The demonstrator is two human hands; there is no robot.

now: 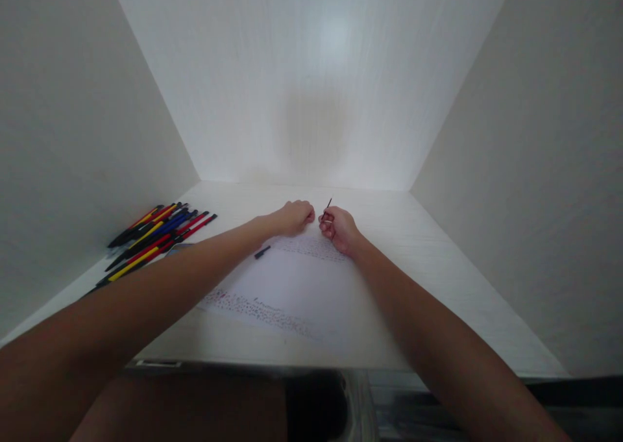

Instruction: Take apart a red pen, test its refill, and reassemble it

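My right hand (339, 229) is closed in a pinch above the top edge of a sheet of paper (311, 283). A thin dark stick (329, 202), like a pen refill, points up and away out of its fingers. A small pale strip also shows among those fingers. My left hand (294, 217) lies just left of it, fingers curled in and closed; whether they hold anything is hidden. Close to my left wrist, a short black pen part (262, 252) rests on the paper. Rows of small handwritten marks run along the sheet's far and near edges.
Several pens (156, 234) in black, red, yellow and blue lie heaped at the left, partly behind my left forearm. A white desk surface (413, 286) stretches under everything. Pale panels (311, 104) rise at the back and both sides. The desk's front edge runs near my lap.
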